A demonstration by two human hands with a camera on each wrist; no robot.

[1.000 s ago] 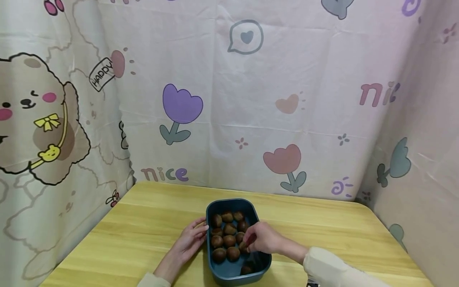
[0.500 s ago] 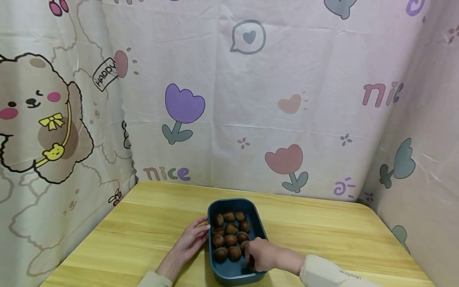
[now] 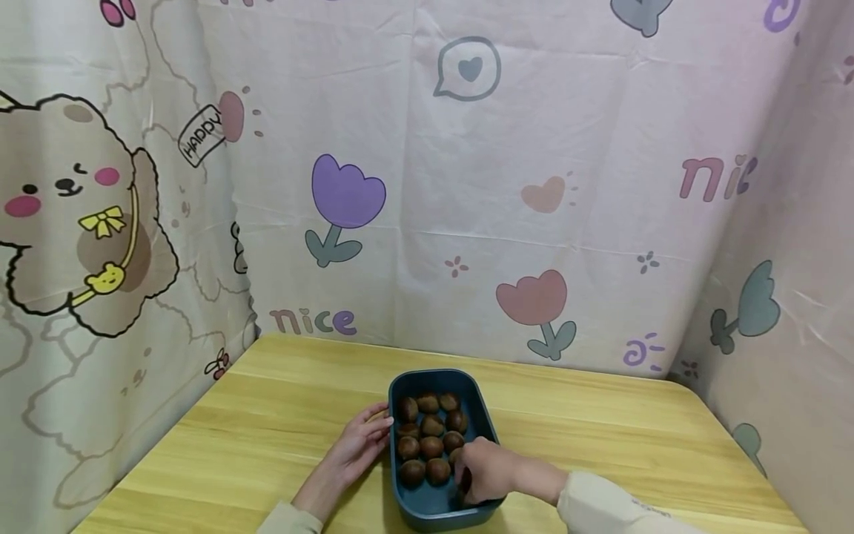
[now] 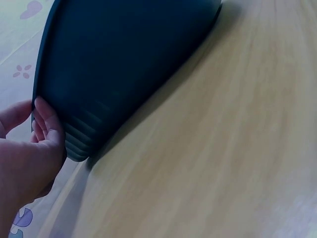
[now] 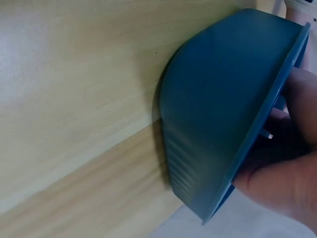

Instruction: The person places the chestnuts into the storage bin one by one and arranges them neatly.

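A dark blue rectangular box [image 3: 427, 512] stands on the table, holding rows of brown chestnuts [image 3: 431, 447]. My left hand [image 3: 360, 449] is at the box's left side, its fingertips touching the wall near the rim; the left wrist view shows these fingers [image 4: 48, 116] against the outside. My right hand [image 3: 490, 471] reaches over the right rim into the near right corner. Its curled fingers pinch a dark chestnut [image 3: 465, 482], mostly hidden beneath them. The right wrist view has the right hand [image 5: 290, 163] at the rim, the inside being too dark to make out.
The light wooden table [image 3: 300, 400] extends around the box on all sides. A printed curtain [image 3: 427, 185] hangs behind its back edge and along both sides. The box walls rise above the chestnuts.
My right hand has moved from the right column of chestnuts to the box's near right corner and taken hold of the chestnut lying there. My left hand stays at the box's left side.
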